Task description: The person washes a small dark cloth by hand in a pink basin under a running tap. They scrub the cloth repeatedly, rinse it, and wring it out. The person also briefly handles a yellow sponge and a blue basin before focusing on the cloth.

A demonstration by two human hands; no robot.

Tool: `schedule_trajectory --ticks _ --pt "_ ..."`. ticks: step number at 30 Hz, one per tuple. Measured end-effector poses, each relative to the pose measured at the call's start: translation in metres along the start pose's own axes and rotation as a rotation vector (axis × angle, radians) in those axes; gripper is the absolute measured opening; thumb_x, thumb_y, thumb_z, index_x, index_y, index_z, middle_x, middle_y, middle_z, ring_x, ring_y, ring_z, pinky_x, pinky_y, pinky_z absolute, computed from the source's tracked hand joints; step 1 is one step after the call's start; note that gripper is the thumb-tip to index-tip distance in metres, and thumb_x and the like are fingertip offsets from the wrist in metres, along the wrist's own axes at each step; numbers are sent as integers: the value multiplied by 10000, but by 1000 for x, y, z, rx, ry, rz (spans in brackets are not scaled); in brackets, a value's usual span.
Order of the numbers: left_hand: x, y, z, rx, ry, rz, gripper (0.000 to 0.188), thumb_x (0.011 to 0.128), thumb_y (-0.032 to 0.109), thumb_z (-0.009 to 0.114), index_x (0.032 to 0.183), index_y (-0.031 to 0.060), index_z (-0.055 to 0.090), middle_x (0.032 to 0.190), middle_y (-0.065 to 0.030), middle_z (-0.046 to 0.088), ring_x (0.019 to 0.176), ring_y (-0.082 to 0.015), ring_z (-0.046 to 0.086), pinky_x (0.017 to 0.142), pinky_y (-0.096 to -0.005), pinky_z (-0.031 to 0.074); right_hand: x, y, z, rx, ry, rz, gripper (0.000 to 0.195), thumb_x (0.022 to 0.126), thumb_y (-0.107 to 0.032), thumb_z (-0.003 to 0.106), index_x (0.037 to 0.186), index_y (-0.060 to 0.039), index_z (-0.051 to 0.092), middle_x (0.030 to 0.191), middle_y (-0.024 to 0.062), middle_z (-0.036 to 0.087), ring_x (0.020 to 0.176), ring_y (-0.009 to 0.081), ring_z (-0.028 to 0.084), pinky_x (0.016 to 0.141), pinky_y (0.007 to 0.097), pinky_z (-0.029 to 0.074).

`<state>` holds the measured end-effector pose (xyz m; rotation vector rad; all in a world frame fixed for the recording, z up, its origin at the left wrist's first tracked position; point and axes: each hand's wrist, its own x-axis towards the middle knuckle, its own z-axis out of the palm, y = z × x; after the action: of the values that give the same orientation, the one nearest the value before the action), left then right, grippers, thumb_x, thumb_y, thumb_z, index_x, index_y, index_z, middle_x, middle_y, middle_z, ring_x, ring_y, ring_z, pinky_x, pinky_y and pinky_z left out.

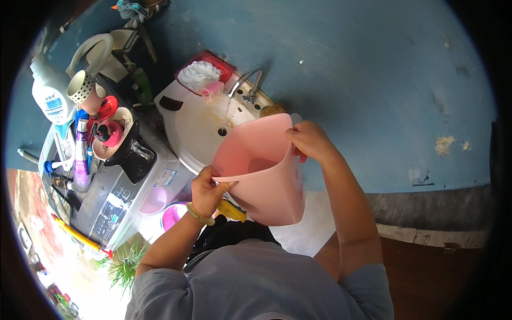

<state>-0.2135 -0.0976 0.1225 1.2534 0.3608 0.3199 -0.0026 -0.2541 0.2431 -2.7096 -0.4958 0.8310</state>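
A pink plastic bin (268,194) tilts in front of me, its mouth facing up and partly over the white washbasin (180,132). My left hand (210,192) grips the near-left rim, thumb along the edge. On the opposite side, my right hand (310,138) clasps the rim near its raised corner. A yellow sponge with a dark green scouring side (232,211) shows beside my left hand and the bin's outer wall; whether the fingers hold it is unclear. A thin stream runs from the metal faucet (242,82) towards the drain (223,130).
A red tray (228,70) of white powder-like material sits on the basin's back-left corner. To the left, a washing machine (116,210) carries a toothpaste tube (81,148), a white detergent bottle (52,96) and a bowl (126,118). A blue wall (360,80) rises behind the basin.
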Motion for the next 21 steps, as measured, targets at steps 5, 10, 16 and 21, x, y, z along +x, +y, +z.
schedule_trajectory --ticks 5,10,16,21 --pt "16 -4 -10 10 35 -77 249 724 96 765 771 -2 540 744 -30 563 679 -82 502 622 -244 431 28 -16 1 -50 -56 42 435 782 -300 419 619 47 623 558 176 603 555 261 638 668 368 499" --pt "20 -18 -20 190 90 68 304 679 155 800 744 0 546 700 -59 518 613 -132 462 557 -270 390 32 -26 -1 -108 -93 52 400 808 -310 446 722 29 640 632 169 626 589 280 640 672 380 499" --pt "26 6 -16 486 21 290 346 620 210 820 756 29 558 743 -111 550 581 -238 533 507 -317 426 29 -39 -1 -563 239 -401 233 800 -279 585 837 -49 602 822 105 625 737 300 607 639 393 488" --pt "24 9 -11 594 -29 381 375 605 274 808 791 60 563 837 -128 577 608 -275 585 474 -329 461 54 -58 16 -542 -220 -817 195 779 -161 606 951 -71 618 1002 85 609 887 290 592 741 414 478"
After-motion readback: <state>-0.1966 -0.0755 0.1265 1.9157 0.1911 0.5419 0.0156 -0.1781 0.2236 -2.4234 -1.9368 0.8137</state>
